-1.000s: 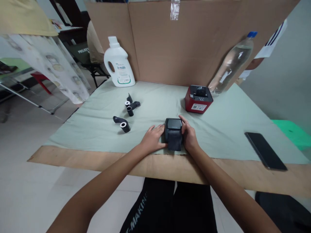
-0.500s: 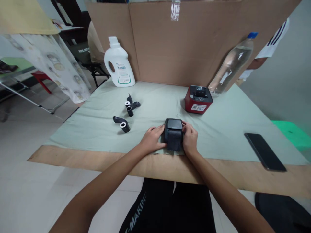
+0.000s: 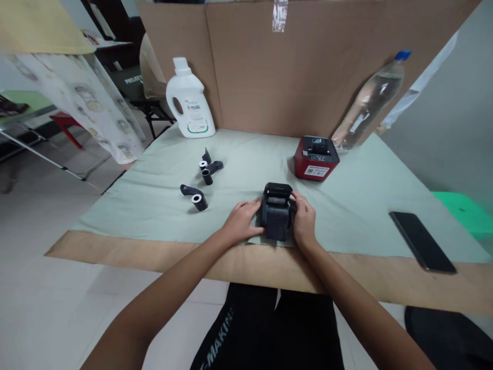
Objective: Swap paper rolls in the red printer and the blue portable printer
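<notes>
A small black receipt printer [image 3: 277,198] sits near the front edge of the cloth, its lid raised. A strip of black paper [image 3: 277,224] hangs down over its front. My left hand [image 3: 243,220] grips the printer's left side, thumb low and fingers at the back corner. On the opposite side, my right hand [image 3: 304,217] holds the printer, its fingertips by the upper right edge near the lid. Left of the printer lies a black paper roll [image 3: 199,202] with a white core and a loose tail. Behind it are more small black rolls [image 3: 207,177] with crumpled strips.
A red and black box-shaped printer [image 3: 316,159] stands farther back. A clear bottle [image 3: 367,105] leans on the cardboard panel [image 3: 269,77], with a white detergent jug [image 3: 190,103] to the left. A phone [image 3: 421,241] lies at right. Another person's white sleeve [image 3: 400,105] shows behind the panel.
The black printer's lid has swung up, exposing its inside. My right fingers have shifted slightly at its side; my left hand stays put. The person behind the panel has moved.
</notes>
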`<state>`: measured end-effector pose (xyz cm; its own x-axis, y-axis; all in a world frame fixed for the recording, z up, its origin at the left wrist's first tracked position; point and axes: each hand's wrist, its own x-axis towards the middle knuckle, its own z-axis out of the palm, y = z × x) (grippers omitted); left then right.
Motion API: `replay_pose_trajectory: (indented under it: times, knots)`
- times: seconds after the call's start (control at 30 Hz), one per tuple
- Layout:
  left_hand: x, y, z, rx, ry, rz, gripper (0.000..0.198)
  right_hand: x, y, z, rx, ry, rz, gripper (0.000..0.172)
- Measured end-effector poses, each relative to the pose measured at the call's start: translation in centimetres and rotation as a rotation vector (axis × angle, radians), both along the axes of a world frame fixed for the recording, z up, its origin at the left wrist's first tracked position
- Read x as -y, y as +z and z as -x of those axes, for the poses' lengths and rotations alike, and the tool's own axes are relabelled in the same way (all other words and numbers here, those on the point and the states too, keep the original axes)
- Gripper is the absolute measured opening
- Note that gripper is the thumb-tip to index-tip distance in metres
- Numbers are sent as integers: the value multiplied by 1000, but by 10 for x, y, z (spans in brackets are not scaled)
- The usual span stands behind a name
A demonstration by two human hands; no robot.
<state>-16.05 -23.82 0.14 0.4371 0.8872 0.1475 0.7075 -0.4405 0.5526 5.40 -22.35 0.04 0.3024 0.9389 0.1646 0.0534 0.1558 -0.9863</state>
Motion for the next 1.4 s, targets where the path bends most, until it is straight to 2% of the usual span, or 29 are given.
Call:
replay_pose_trajectory:
  times: [0.13,0.23,0.43,0.5,0.63,0.7,0.77,0.83,0.93,1.03,1.2,1.4]
  knots:
    - [0,0,1,1,0,13,96,-14,1,-7,97,122,28,55]
    - [0,1,0,-4,2,19,96,-24,2,-14,168,155,43,57]
    - [0,2,-1,-24,16,12,96,-40,12,-29,292,248,158,44]
    - [1,4,-1,-29,20,11,96,-47,22,-32,473,298,153,33]
    - [1,5,-1,-41,34,13,98,-62,44,-26,1028,363,162,17]
    - [1,6,-2,-43,34,11,98,-67,53,-17,1218,373,212,14]
    - [1,6,-1,-45,34,8,98,-70,59,-8,1314,391,265,19]
    - [1,5,-2,-47,37,7,99,-73,62,-2,1339,403,308,25]
    - [1,5,-2,-51,41,15,100,-79,61,-2,1309,448,283,22]
    - [0,5,-2,-49,39,13,99,-82,58,-12,1184,526,196,19]
    - [0,5,-2,-35,16,6,98,-80,55,-28,963,519,198,20]
    - [-1,7,-3,-35,8,23,102,-78,58,-24,1025,535,245,21]
